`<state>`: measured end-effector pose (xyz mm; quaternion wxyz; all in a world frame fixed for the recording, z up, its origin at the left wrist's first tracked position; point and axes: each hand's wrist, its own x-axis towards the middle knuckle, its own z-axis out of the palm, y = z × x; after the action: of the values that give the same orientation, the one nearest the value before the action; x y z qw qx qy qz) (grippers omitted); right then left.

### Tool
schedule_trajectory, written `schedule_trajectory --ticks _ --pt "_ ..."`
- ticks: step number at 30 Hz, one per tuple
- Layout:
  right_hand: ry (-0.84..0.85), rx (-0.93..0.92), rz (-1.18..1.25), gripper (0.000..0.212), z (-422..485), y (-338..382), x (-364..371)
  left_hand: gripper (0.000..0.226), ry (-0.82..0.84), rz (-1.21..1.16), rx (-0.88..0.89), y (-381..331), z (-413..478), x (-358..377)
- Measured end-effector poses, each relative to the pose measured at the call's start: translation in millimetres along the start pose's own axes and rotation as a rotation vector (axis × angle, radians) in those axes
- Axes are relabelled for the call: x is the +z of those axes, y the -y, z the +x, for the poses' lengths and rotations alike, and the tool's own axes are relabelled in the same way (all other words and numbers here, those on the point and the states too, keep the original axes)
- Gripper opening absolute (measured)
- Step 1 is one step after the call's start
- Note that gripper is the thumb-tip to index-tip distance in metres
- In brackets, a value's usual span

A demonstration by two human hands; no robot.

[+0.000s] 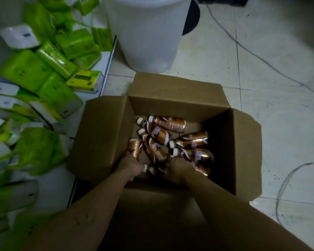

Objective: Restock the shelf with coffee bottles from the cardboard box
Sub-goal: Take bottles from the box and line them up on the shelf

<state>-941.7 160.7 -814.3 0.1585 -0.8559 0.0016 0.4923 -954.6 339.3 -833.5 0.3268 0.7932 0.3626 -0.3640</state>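
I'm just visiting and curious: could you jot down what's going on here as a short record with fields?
Setting: tiled floor, seen from above
Container: open cardboard box, flaps spread
Contents: coffee bottles lying on their sides, white caps, copper labels
Left hand: inside the box, on a bottle
Right hand: inside the box, among bottles; grip unclear
Nearby: white bucket beyond the box; green tissue packs piled on the left
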Motion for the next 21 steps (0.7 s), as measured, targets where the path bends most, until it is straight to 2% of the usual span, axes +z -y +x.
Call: schedule_trajectory --ticks 2,5,7,9,12,16,21 --pt "-0.009 -0.013 0.015 0.072 -3.0 -2.3 5.7 0.084 0.022 -0.02 -0.009 7.1 -0.6 4.1" --pt "0.008 -0.026 0.021 0.068 -9.6 -4.0 6.4 0.096 0.112 0.079 -0.039 8.4 -0.2 6.8" --pt "0.021 -0.035 -0.04 0.066 -8.0 -1.2 7.7 0.094 0.137 0.041 -0.067 6.8 0.5 4.7" --pt "-0.018 -0.055 -0.116 0.062 8.6 4.4 8.9 0.097 0.129 0.009 -0.078 -0.5 10.0 5.5" --pt "0.047 -0.072 -0.214 0.061 36.6 12.6 26.3 0.1 0.057 0.062 -0.098 4.5 25.1 17.0" --pt "0.045 -0.079 -0.534 0.06 63.5 3.9 52.9 0.1 0.056 0.084 -0.024 21.3 35.8 33.0" --pt "-0.02 -0.067 -0.548 0.054 66.6 -7.0 62.7 0.106 0.041 0.085 -0.017 19.7 40.6 34.3"
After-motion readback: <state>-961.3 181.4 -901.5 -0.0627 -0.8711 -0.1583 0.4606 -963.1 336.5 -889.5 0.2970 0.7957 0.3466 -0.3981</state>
